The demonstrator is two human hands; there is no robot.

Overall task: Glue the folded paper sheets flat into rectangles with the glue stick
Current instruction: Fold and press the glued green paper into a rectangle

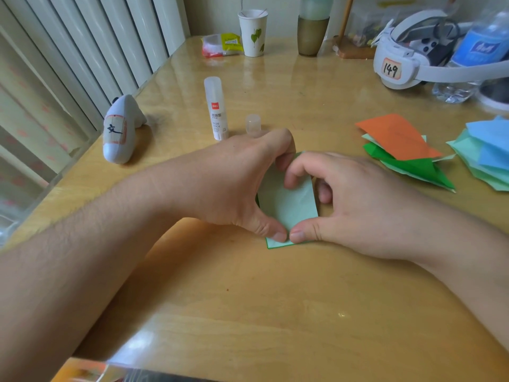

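Note:
A pale green folded paper [289,205] with a darker green underside lies flat on the wooden table [248,299], in the middle of the view. My left hand [239,183] grips it from the left, fingers curled over its far edge and thumb pressing its near edge. My right hand [347,205] grips it from the right, with a bent index finger on the paper's top face and the thumb down beside my left thumb. The glue stick [216,111] stands upright behind my left hand. A small translucent cap [253,123] stands beside it.
Folded orange and green sheets [399,147] and a blue and mint stack [487,155] lie at the right. A white controller [121,133] sits near the table's left edge. At the back stand a paper cup [252,34], a headset [399,64] and a water bottle [473,51].

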